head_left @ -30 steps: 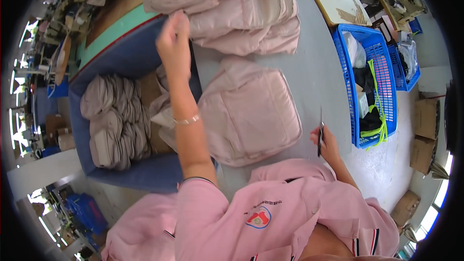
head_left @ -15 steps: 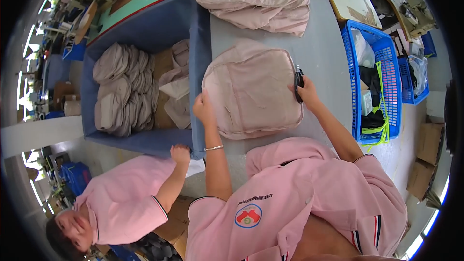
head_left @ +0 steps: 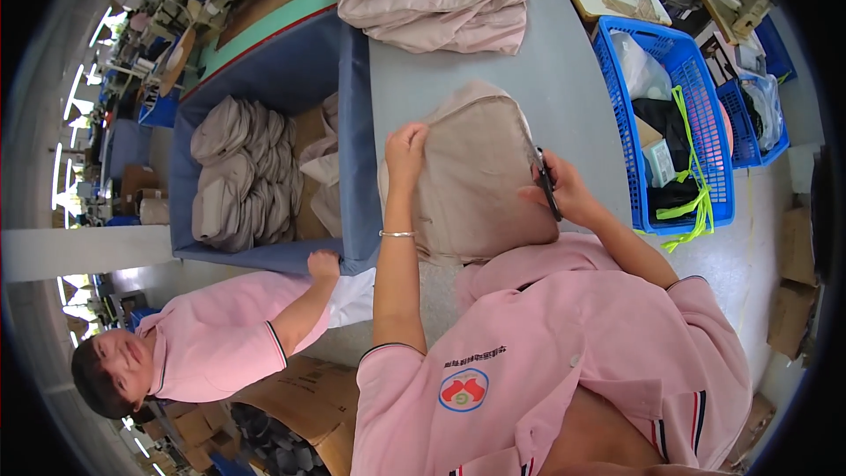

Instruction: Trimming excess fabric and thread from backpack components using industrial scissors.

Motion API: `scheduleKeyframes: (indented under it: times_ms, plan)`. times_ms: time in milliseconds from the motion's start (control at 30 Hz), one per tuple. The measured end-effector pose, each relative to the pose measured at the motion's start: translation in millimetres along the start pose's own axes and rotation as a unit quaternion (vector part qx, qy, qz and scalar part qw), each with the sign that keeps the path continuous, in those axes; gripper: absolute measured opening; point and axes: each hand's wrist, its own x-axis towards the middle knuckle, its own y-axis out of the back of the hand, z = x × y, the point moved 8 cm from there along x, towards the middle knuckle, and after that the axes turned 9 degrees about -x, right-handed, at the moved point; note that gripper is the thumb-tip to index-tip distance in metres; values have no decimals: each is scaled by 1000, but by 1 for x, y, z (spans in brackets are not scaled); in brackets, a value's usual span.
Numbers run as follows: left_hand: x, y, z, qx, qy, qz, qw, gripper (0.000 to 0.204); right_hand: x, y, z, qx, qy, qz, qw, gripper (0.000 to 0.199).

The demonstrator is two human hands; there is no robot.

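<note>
A beige-pink fabric bag lies on the grey table in front of me, a plain face upward and a seamed edge along its right side. At the bag's upper left edge, my left hand is closed, the cloth pinched in its fingers. On the right, my right hand is wrapped round black-handled scissors, held upright against the seamed edge. The blades are small and partly hidden, so I cannot tell whether they touch the fabric.
Left of the table stands a blue fabric-sided bin with stacked beige bags. More bags pile up at the table's far end. A blue plastic basket stands to the right. A co-worker's hand rests at the bin's near edge.
The bag has been turned, and a plain face shows where a panel with a vertical seam was. My left hand has moved up along its left edge. The scissors stay in my right hand.
</note>
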Motion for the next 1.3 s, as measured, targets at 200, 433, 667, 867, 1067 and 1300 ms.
scheduleKeyframes:
  times_ms: [200, 433, 667, 867, 1067, 1300]
  plan:
    - [-25, 32, 104, -44, -45, 45, 997, 22, -23, 58, 30, -31, -6, 130, 991, 42]
    - [-59, 51, 218, 73, -217, 2, 973, 19, -33, 104, -152, -227, 288, 227, 902, 45]
    - [-63, 49, 256, 74, -259, -36, 962, 15, -8, 53, -179, -292, 359, 142, 875, 28]
    - [-64, 63, 214, 158, -186, -62, 968, 15, 7, 44, -135, -140, 186, 90, 968, 19]
    - [-74, 20, 150, 87, -163, -90, 979, 17, 25, 23, -65, -164, 34, 30, 985, 27]
    - [-66, 9, 135, -25, -137, -99, 985, 14, 29, 38, -61, -160, 33, -11, 986, 28]
